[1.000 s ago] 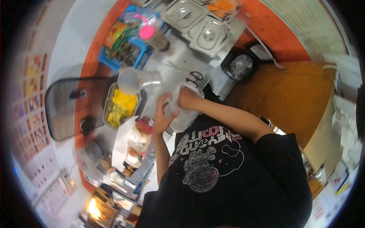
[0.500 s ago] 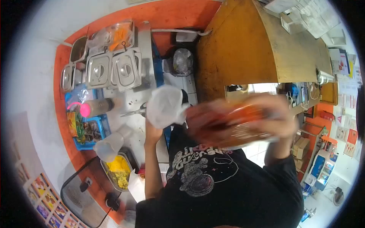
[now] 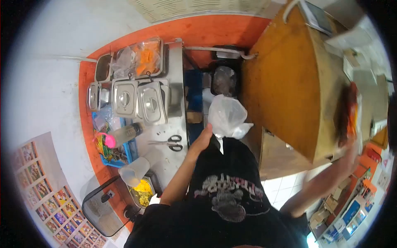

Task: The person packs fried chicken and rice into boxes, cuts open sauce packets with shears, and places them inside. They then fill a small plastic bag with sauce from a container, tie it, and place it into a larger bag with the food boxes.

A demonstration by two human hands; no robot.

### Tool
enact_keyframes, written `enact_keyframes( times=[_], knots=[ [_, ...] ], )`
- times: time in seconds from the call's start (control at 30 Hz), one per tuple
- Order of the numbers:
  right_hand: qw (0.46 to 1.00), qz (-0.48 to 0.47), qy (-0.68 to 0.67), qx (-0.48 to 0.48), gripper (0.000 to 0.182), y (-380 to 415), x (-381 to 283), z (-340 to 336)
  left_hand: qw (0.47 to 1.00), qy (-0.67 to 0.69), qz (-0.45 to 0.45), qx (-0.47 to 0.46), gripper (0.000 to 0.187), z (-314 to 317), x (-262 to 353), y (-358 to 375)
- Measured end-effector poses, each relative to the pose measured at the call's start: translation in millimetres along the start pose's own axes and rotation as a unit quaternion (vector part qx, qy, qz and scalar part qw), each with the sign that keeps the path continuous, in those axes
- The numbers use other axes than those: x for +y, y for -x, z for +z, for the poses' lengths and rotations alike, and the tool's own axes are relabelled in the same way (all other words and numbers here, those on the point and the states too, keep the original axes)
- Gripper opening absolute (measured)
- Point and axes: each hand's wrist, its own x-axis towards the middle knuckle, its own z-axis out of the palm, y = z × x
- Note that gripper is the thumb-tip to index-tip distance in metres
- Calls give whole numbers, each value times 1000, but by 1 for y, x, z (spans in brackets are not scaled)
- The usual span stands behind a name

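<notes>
My left hand (image 3: 202,139) is closed on a puffed, translucent white plastic bag (image 3: 226,115), held in front of my body. Stretched far out to the right, my right hand (image 3: 351,156) is blurred by motion. It grips the lower end of a clear plastic pack with red-orange contents (image 3: 352,118), beside the wooden cabinet. What exactly the pack holds I cannot make out. Left of my left hand, black-handled scissors (image 3: 174,142) lie on the steel table (image 3: 159,155).
Lidded steel pans (image 3: 125,98), a pink-capped bottle (image 3: 124,136), a blue basket (image 3: 131,151) and a plastic jug (image 3: 136,170) crowd the table. A tray of yellow food (image 3: 143,192) stands nearer me. The wooden cabinet (image 3: 285,78) rises on the right; a lined bin (image 3: 224,80) is beyond the bag.
My right hand has carried the red-orange pack from in front of my chest far out to the right, beside the cabinet. My left hand still holds the white bag; the view has shifted.
</notes>
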Motion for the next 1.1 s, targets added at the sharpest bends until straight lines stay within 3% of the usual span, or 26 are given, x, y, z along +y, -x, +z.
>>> enact_keyframes(
  times=[0.07,0.13,0.2,0.27,0.3,0.33,0.37,0.4,0.43,0.47,0.5,0.53,0.57,0.63,0.67,0.7,0.73,0.8,0.83,0.9,0.93,1.0,1.03,1.1],
  knots=[
    [961,21,-184,-207,49,9,-43,66,995,-58,-78,-14,52,-3,-31,-22],
    [917,84,-235,-312,49,36,-33,175,930,198,-309,-2,57,14,14,-64],
    [849,179,-349,-354,47,83,13,308,985,-21,-168,33,53,16,-83,-79],
    [764,303,-310,-479,50,94,62,415,954,62,-290,47,46,-4,-93,-150],
    [825,337,-229,-390,46,104,82,465,960,-110,-247,76,40,-26,-162,-171],
    [840,352,-237,-338,44,86,81,479,937,-269,-204,92,35,-43,-234,-185],
    [824,417,-307,-231,45,124,121,560,929,-252,-199,183,25,-44,-272,-203],
    [884,346,-225,-221,48,112,124,588,920,-340,-94,173,19,-54,-342,-218],
    [864,346,-284,-231,48,106,122,614,928,-275,-161,193,21,-49,-349,-246],
    [842,342,-341,-239,47,104,119,646,926,-319,-110,167,25,-55,-382,-270],
    [877,267,-243,-318,47,110,122,683,919,-362,-59,142,29,-60,-415,-290],
    [889,186,-142,-394,46,128,129,718,914,-379,-21,146,33,-58,-410,-304],
    [898,158,-133,-388,47,149,139,757,905,-398,15,147,38,-59,-394,-320],
    [900,130,-122,-397,47,181,177,836,842,-508,111,146,40,-71,-429,-356],
    [872,31,-176,-455,46,194,211,872,837,-505,148,148,37,-70,-431,-374],
    [832,-65,-233,-499,46,206,231,890,830,-504,189,146,34,-70,-436,-393],
    [830,-56,-230,-505,46,205,222,873,835,-500,184,140,34,-72,-453,-408],
    [864,37,-133,-485,44,169,186,819,801,-571,178,8,41,-77,-472,-441],
    [864,43,-132,-483,44,170,194,822,802,-570,180,3,41,-75,-468,-445],
    [800,163,-126,-564,46,191,201,852,841,-517,158,-25,40,-84,-452,-436],
    [800,170,-128,-561,46,209,216,876,858,-491,145,-41,39,-84,-438,-434],
    [868,168,-106,-455,43,250,242,925,888,-439,120,-73,40,-86,-414,-432],
    [868,174,-110,-451,43,261,239,935,885,-442,122,-80,40,-86,-410,-433],
    [946,69,53,-311,39,277,236,955,892,-410,153,-115,40,-86,-408,-437]
  ],
)
